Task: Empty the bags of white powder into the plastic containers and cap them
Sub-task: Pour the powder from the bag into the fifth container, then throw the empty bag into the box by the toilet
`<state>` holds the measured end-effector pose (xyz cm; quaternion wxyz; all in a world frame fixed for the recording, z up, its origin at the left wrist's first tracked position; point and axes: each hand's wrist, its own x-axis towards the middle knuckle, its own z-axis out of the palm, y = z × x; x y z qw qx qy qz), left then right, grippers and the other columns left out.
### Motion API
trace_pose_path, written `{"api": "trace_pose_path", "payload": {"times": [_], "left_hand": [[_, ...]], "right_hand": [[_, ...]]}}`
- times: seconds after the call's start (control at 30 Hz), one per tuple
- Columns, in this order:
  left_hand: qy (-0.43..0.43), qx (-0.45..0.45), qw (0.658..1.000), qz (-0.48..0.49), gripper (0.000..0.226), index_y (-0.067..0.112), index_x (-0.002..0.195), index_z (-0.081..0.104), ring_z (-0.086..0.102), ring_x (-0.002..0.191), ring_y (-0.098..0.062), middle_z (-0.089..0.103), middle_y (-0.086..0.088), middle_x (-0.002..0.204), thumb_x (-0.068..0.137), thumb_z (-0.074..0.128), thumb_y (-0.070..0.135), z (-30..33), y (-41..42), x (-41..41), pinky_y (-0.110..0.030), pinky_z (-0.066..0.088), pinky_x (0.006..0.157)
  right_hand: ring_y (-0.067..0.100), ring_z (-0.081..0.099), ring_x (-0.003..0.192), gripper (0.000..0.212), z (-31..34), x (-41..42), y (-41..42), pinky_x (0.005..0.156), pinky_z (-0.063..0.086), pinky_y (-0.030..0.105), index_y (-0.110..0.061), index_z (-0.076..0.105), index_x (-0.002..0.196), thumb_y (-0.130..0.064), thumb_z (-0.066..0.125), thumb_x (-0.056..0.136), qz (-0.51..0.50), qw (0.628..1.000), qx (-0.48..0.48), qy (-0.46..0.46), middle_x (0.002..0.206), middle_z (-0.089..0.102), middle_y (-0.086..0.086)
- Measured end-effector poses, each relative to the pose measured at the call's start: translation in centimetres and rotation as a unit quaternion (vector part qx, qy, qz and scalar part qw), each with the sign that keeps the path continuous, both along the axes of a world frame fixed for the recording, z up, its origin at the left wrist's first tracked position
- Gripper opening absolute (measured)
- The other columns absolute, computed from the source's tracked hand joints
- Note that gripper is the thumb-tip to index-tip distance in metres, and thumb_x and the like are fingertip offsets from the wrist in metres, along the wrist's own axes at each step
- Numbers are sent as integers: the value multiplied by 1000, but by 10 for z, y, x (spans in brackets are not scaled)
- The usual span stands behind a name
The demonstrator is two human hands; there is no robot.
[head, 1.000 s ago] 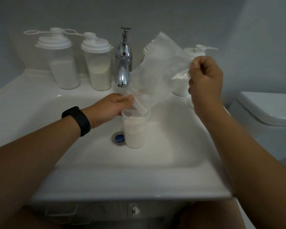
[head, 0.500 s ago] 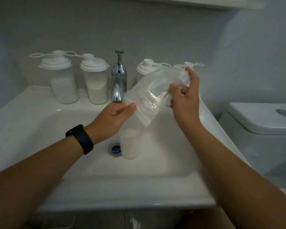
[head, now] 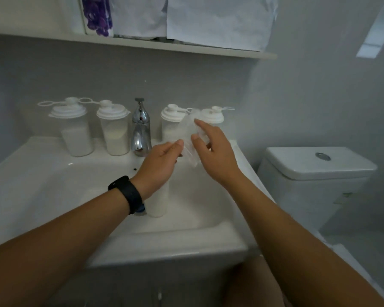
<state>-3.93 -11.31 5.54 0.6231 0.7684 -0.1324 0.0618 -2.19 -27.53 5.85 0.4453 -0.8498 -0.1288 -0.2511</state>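
A clear empty plastic bag [head: 187,138] hangs crumpled between both hands above the sink basin. My left hand [head: 161,166] pinches its lower edge between thumb and fingers. My right hand [head: 212,155] holds its upper part, index finger stretched up along it. Below my left wrist an uncapped container [head: 158,203] of white powder stands in the basin, partly hidden by the hand. Capped containers with powder stand at the back: two left of the tap [head: 75,129] [head: 115,128] and two to its right [head: 172,122] [head: 212,117].
A chrome tap [head: 140,129] rises at the back of the white sink [head: 53,173]. The toilet cistern [head: 317,167] stands to the right. A shelf [head: 142,44] with papers hangs above. The drain [head: 140,211] lies beside the open container.
The bag has been drawn together and crumpled smaller as my right hand came down and left toward my left hand. The camera has tilted up, showing the shelf.
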Motion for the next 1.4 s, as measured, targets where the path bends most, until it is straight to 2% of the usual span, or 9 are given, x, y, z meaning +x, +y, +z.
{"api": "trace_pose_path", "payload": {"times": [0.13,0.23,0.4,0.57,0.77,0.9,1.0,1.2,1.4], "left_hand": [[-20,40,997,-66,34,30,96,73,70,98,-1,77,13,98,109,43,38,23,-38,-27,-30,54,94],[-42,63,992,-99,36,20,96,74,72,96,-11,77,4,97,109,46,38,34,-69,-51,-39,57,93],[-65,78,980,-171,40,21,107,73,71,91,-11,77,1,99,110,39,42,41,-126,-106,-30,58,83],[-99,123,955,-249,51,21,109,73,69,92,-9,74,5,98,110,32,51,16,-168,-153,-26,55,81],[-187,256,885,-342,53,17,111,72,65,91,-15,72,2,102,103,35,54,-69,-223,-194,-42,52,83],[-174,364,812,-423,37,22,121,68,59,102,-12,67,7,118,108,42,44,-121,-255,-210,-23,47,93],[-150,396,767,-482,34,25,124,67,60,105,-13,67,4,120,107,44,43,-153,-273,-220,-39,51,95],[-103,457,667,-579,30,24,125,68,60,99,-16,65,1,115,107,48,37,-213,-294,-244,-41,50,92],[-109,525,581,-612,28,29,120,68,60,99,-15,64,6,114,105,47,40,-256,-287,-248,-38,51,87]], "right_hand": [[3,57,107,63,5,-46,-30,93,51,33,-33,55,143,-67,43,91,3,1000,15,7,126,55,-12],[8,59,112,50,5,-87,-59,92,57,48,-33,56,142,-58,47,99,-2,999,37,6,122,54,-18],[10,60,113,29,0,-158,-103,90,58,45,-40,59,129,-50,47,105,-62,994,67,-59,116,56,-31],[9,60,114,26,-37,-216,-147,99,53,33,-35,58,126,-45,48,105,-144,983,84,-79,119,62,-13],[18,65,97,31,-137,-293,-210,89,54,47,-16,68,111,-41,54,102,-264,945,190,-34,100,67,0],[10,64,90,15,-197,-333,-226,84,54,34,-16,69,107,-25,57,105,-320,925,205,33,93,67,-8],[7,62,86,15,-231,-356,-233,80,51,27,-13,70,102,-19,57,104,-355,909,207,75,89,66,-9],[-6,62,81,7,-293,-399,-237,71,47,14,-22,66,105,-19,61,101,-406,882,181,159,90,66,-14],[10,62,76,12,-349,-438,-223,67,54,35,-26,57,110,-29,57,99,-341,898,101,261,88,64,-8]]}}
